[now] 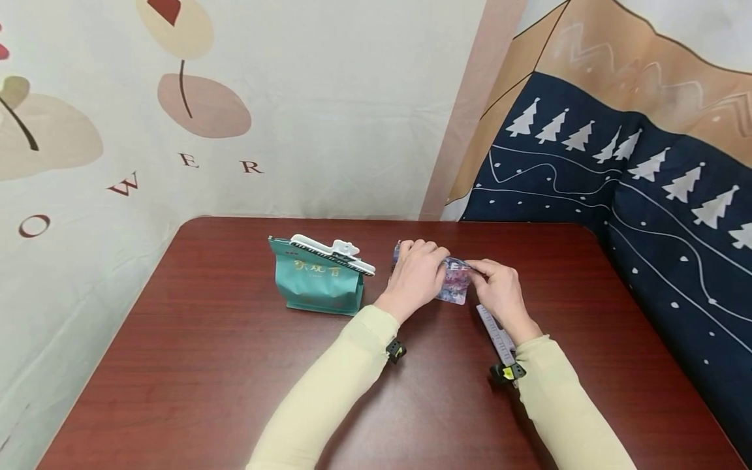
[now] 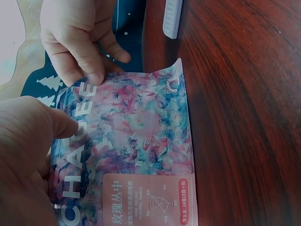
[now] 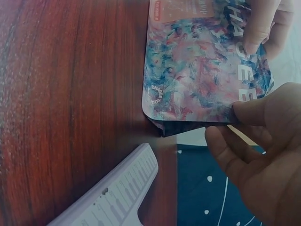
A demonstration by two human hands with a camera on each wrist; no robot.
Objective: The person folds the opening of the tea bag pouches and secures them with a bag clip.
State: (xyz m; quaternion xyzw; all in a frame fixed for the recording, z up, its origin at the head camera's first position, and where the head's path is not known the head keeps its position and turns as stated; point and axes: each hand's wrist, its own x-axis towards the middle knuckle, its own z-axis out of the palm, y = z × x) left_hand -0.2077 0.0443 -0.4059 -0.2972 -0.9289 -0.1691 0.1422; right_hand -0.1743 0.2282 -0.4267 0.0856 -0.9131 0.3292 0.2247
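Upright on the table stands a tea pouch [image 1: 455, 281] with a pink, blue and purple paint pattern and CHAGEE lettering, its pink label [image 2: 148, 200] visible in the left wrist view. My left hand [image 1: 416, 274] grips its upper edge, thumb [image 2: 59, 125] on the printed front and the other fingers mostly hidden behind. At the pouch's right upper corner, my right hand [image 1: 499, 290] pinches the edge between thumb and fingers, as the right wrist view shows. Beneath the right forearm lies a lavender bag clip [image 3: 117, 193] with a piano-key print.
Left of the hands stands a teal bag [image 1: 317, 284] with gold characters, its top closed by a white clip [image 1: 331, 253] with a dark striped edge. The dark red wooden table [image 1: 235, 385] meets a pale printed cloth [image 1: 341, 130] behind and a navy tree-patterned cloth [image 1: 646, 215] at right.
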